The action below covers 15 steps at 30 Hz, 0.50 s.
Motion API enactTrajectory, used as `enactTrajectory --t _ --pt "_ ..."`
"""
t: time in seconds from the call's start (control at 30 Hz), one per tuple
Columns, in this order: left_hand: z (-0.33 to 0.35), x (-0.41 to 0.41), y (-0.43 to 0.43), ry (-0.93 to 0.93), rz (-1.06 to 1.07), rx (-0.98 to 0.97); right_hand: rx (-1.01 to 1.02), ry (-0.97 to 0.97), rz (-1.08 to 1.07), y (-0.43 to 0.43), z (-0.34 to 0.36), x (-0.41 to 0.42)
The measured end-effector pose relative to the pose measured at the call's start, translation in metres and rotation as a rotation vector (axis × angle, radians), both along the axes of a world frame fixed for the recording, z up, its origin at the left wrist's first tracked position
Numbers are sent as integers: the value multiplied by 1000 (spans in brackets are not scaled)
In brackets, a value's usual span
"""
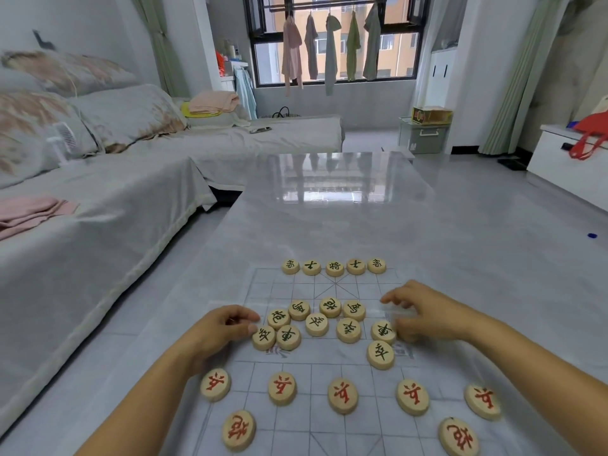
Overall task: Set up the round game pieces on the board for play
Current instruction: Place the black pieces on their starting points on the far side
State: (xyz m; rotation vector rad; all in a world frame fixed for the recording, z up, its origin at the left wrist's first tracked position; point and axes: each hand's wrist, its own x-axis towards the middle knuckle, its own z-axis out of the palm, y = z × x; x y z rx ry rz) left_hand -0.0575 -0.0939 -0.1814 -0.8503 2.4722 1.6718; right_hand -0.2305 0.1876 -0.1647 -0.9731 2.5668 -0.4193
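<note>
A translucent grid board (358, 370) lies on the glossy grey table (345, 218). Five black-lettered wooden discs (334, 268) line its far edge. Several more black-lettered discs (316, 324) sit in a loose cluster at mid-board. Five red-lettered discs (342, 395) form a row near me, with two red discs (238, 430) closer at the sides. My left hand (223, 329) rests left of the cluster with loosely curled fingers, its thumb tip touching the leftmost black disc (263, 337). My right hand (424, 312) arches over the board's right side, its thumb beside a black disc (383, 332).
A sofa under a grey cover (98, 209) runs along the table's left side. A white cabinet with a red bag (569, 159) stands at the right. A small blue object (592, 235) lies on the floor. Clothes hang at the window (329, 51).
</note>
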Motion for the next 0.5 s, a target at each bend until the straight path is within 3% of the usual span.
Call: enactTrajectory --t 0.13,0.33,0.5 --pt "1 -1 1 -8 16 -11 65 164 -35 -48 -6 11" --pt "-2 -1 -3 -3 2 -18 42 -11 -135 -65 -10 0" --pt "-3 -3 -3 3 1 -26 108 90 -123 -62 -4 -7"
